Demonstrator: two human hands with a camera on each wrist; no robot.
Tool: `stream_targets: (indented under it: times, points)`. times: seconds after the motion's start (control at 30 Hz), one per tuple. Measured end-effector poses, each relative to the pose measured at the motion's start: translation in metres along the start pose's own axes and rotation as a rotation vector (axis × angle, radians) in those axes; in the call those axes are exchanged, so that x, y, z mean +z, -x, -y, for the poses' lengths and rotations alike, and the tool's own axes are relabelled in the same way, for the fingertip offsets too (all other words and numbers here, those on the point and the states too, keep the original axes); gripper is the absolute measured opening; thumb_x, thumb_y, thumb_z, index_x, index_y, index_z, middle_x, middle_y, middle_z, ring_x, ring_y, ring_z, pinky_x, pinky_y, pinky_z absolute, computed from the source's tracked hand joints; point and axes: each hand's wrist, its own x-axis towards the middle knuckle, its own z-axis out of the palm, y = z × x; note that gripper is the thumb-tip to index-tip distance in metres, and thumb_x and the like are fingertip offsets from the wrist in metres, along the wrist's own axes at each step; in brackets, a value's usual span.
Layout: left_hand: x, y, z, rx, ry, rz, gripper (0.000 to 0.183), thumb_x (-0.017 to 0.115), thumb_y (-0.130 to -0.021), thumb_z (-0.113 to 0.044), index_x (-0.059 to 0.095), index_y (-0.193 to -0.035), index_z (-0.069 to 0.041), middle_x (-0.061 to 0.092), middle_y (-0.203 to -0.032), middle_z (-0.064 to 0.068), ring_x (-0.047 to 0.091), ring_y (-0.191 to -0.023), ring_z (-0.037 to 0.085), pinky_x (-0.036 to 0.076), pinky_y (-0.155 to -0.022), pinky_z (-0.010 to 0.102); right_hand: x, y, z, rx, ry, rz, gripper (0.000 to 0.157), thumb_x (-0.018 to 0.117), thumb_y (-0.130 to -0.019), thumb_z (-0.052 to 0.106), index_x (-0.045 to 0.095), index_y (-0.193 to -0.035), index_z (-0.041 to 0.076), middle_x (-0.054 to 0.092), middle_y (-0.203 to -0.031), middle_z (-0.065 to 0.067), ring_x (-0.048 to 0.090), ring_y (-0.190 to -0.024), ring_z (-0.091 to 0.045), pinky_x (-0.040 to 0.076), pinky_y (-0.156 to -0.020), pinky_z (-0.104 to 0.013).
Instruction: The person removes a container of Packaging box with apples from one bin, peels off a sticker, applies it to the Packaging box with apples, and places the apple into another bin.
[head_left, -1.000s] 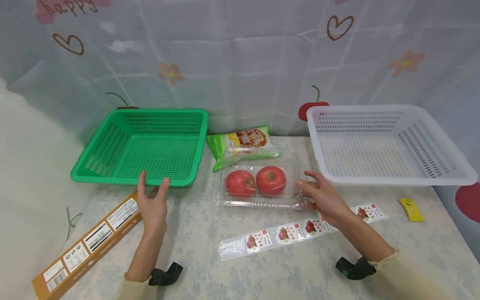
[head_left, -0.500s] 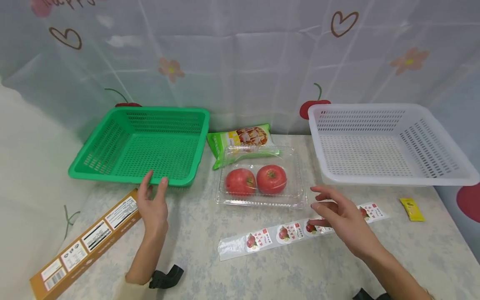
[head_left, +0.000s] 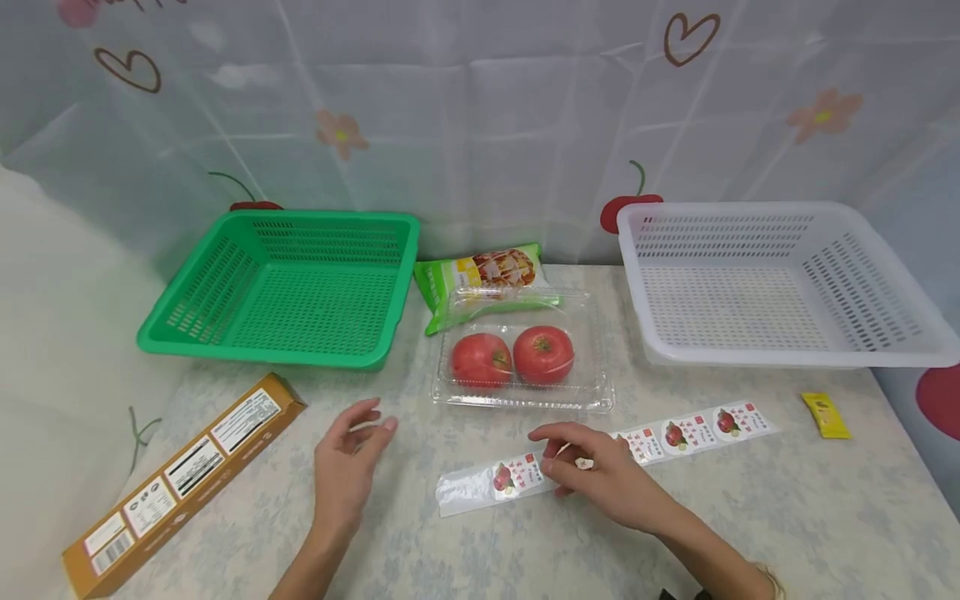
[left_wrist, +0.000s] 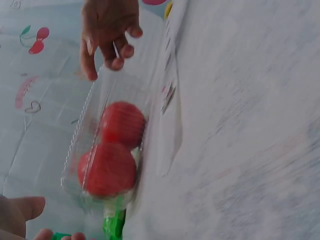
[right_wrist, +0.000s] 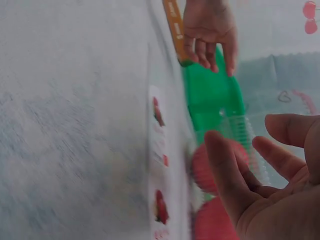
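My right hand hovers over the middle of a strip of fruit stickers, its fingers loosely bent and holding nothing. Part of the strip is hidden beneath it. To the left, my left hand hangs above the table with loosely bent fingers, thumb toward the container. Behind both hands lies a clear plastic clamshell container, its lid over two red apples. In the right wrist view, the right fingers overlap the apples, and the left hand shows beyond them.
A green basket stands back left and a white basket back right. A green snack bag lies partly behind the container. At left is a long orange-brown box; a small yellow packet lies at right.
My right hand has left the container's right edge and moved left and nearer, over the sticker strip. My left hand has withdrawn from the green basket's front rim, toward the right and nearer me.
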Motion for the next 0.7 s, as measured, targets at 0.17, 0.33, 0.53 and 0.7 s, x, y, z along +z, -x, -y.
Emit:
stream_targets:
  times: [0.17,0.33,0.53,0.7]
  points:
    - [0.012,0.019,0.009,0.013,-0.169,0.27,0.036,0.08,-0.084,-0.017,0.069,-0.118,-0.008,0.064,-0.1,0.007,0.062,-0.085,0.017,0.052,-0.074,0.027,0.015,-0.015,-0.011,-0.013,0.099,0.042,0.031,0.066,-0.095,0.015,0.065,-0.124,0.004,0.063,-0.1,-0.006,0.062,-0.083,-0.021,0.055,-0.071,-0.031]
    - [0.02,0.024,0.017,0.126,-0.337,0.484,0.039,0.083,-0.081,-0.025,0.071,-0.116,-0.015,0.062,-0.102,0.002,0.057,-0.08,0.013,0.049,-0.071,0.027,0.025,-0.027,-0.021,-0.022,0.197,0.062,0.03,0.068,-0.095,0.018,0.068,-0.122,0.006,0.059,-0.093,0.003,0.057,-0.083,-0.012,0.049,-0.074,-0.027]
    - [0.027,0.025,0.022,0.27,-0.529,0.6,0.041,0.083,-0.08,-0.025,0.072,-0.118,-0.013,0.056,-0.099,-0.008,0.05,-0.077,0.008,0.043,-0.063,0.023,0.031,-0.031,-0.028,-0.003,0.228,0.11,0.031,0.067,-0.095,0.018,0.068,-0.124,0.006,0.057,-0.091,0.005,0.053,-0.08,-0.01,0.046,-0.071,-0.025]
    - [0.029,0.022,0.02,0.293,-0.61,0.609,0.042,0.084,-0.079,-0.02,0.072,-0.119,-0.013,0.051,-0.094,-0.007,0.046,-0.074,0.008,0.04,-0.06,0.022,0.032,-0.034,-0.027,-0.001,0.293,0.127,0.035,0.068,-0.095,0.022,0.068,-0.127,0.007,0.053,-0.088,0.005,0.048,-0.074,-0.009,0.042,-0.064,-0.025]
